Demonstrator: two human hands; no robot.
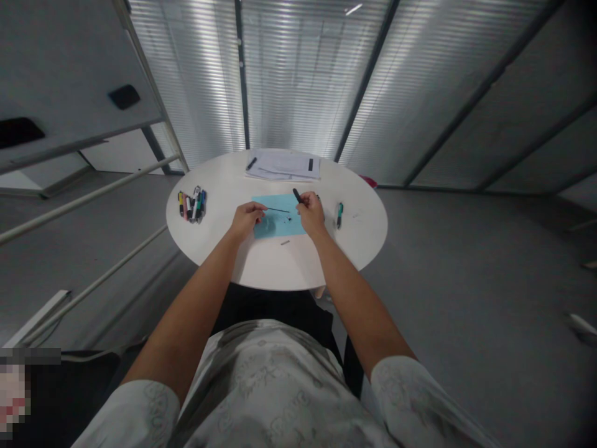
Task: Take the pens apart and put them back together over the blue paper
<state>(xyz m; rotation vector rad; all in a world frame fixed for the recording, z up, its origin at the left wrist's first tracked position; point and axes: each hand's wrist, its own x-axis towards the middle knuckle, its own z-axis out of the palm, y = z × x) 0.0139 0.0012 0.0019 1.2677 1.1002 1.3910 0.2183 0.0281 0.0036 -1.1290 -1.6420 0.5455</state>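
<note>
My left hand (pixel 248 219) is closed in a pinch on one end of a thin dark rod (pixel 278 210), which points right over a light-blue sheet (pixel 261 231). My right hand (pixel 311 213) has its fingers wrapped round a black pen-like barrel (pixel 297 195), tilted with its upper end to the left. Both hands are over or beside the sheet's edges. Small dark bits (pixel 289 219) lie on the sheet between them, too small to name. A short grey strip (pixel 285 242) rests on the table just in front of the sheet.
The round white table (pixel 275 267) carries a bunch of coloured markers (pixel 192 205) at left and a green-and-black marker (pixel 339 215) at right. A stack of papers (pixel 284 163) lies at the back. A metal-framed board (pixel 84 68) stands left. Part of another person shows at lower left.
</note>
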